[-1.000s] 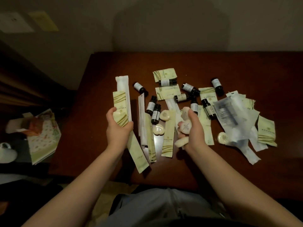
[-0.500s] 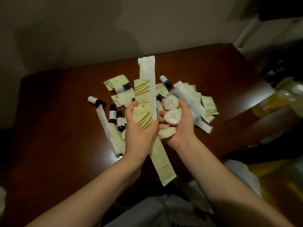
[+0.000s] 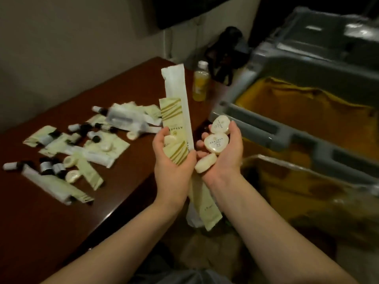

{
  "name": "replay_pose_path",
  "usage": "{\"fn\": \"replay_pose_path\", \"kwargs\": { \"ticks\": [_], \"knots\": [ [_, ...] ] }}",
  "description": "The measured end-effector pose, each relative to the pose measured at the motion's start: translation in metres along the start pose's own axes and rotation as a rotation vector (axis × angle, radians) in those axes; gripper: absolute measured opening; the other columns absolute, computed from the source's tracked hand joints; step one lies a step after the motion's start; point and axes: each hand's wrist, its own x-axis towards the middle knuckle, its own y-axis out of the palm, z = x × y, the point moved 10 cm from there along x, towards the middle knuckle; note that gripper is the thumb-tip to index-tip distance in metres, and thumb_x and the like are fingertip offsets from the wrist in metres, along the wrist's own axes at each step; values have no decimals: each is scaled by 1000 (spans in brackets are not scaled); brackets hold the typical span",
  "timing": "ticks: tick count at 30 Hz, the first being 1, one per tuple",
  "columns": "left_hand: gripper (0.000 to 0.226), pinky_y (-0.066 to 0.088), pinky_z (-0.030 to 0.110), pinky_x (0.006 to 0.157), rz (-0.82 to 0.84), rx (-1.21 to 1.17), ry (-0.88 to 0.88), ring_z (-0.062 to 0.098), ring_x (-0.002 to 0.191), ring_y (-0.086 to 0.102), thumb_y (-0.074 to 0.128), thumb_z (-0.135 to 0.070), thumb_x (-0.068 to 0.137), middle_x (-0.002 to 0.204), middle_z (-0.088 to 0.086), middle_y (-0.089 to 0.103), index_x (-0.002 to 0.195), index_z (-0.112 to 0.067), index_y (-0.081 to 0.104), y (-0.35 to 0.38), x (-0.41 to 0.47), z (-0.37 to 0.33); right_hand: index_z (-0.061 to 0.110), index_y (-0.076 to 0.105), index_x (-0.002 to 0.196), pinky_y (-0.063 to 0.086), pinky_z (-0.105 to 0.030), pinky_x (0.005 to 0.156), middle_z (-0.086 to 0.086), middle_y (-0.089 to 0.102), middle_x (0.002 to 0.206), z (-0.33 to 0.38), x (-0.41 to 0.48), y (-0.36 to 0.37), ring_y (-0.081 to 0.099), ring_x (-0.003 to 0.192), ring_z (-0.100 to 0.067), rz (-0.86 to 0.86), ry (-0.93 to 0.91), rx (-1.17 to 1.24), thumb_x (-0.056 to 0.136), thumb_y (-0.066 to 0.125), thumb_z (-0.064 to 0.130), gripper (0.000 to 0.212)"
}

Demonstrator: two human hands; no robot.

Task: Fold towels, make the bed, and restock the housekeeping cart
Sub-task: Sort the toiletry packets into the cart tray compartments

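— Gripping long sachets [image 3: 178, 111] in left hand [image 3: 172, 160], upright, just past the table [image 3: 41, 218] edge. Can't read the print, too dim.

— Yep, and cupping three round soaps [image 3: 216, 142] in right hand [image 3: 224, 160], fingers curled round, right beside the cart [image 3: 287, 138]. Can't really make out those smeared bottles [image 3: 48, 167] back on the table.
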Motion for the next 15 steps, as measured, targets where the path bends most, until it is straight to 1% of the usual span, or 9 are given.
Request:
{"fn": "replay_pose_path", "kwargs": {
  "ticks": [3,5,7,9,11,13,15],
  "knots": [
    [68,48,10,82,115,-2,31,0,116,48,67,-10,84,127,-17,45,129,-42,27,82,-81,-1,14,61,102,39,-17,40,0,57,67,62,-49,-92,49,52,-10,-56,-81,66,85,55,56,45],
    [70,47,4,76,216,-7,8,-4,112,48,68,-12,84,126,-20,45,131,-43,27,139,-135,1,15,62,105,43,-18,44,-1,57,69,103,-85,-159,50,53,-11,-139,-128,119,85,56,56,46],
    [69,47,3,77,349,-18,-16,-9,108,48,68,-11,84,118,-28,45,130,-44,28,197,-185,-3,15,63,108,47,-22,50,-1,58,70,146,-120,-221,51,56,-12,-224,-193,170,85,56,57,48],
    [69,47,5,80,481,-29,-11,-10,108,49,67,-9,84,117,-28,46,126,-47,28,252,-227,-18,13,64,108,51,-26,58,-3,59,71,189,-150,-269,53,58,-13,-264,-240,240,85,56,55,48],
    [69,48,8,81,587,-27,10,-3,116,49,66,-7,84,128,-20,46,122,-51,27,300,-255,-35,14,63,102,48,-25,55,-2,58,65,227,-170,-305,51,54,-13,-294,-278,297,85,57,53,44],
    [70,49,11,81,657,-12,28,4,122,47,65,-6,84,137,-13,44,121,-52,26,342,-271,-45,14,63,97,39,-23,49,-1,57,60,265,-183,-334,49,52,-12,-328,-332,316,86,56,53,41],
    [71,50,9,77,678,6,43,5,121,49,66,-6,84,137,-12,43,120,-52,28,373,-274,-50,13,62,96,34,-21,45,-1,59,58,295,-184,-357,49,50,-11,-338,-364,321,87,55,51,40]
  ]
}}
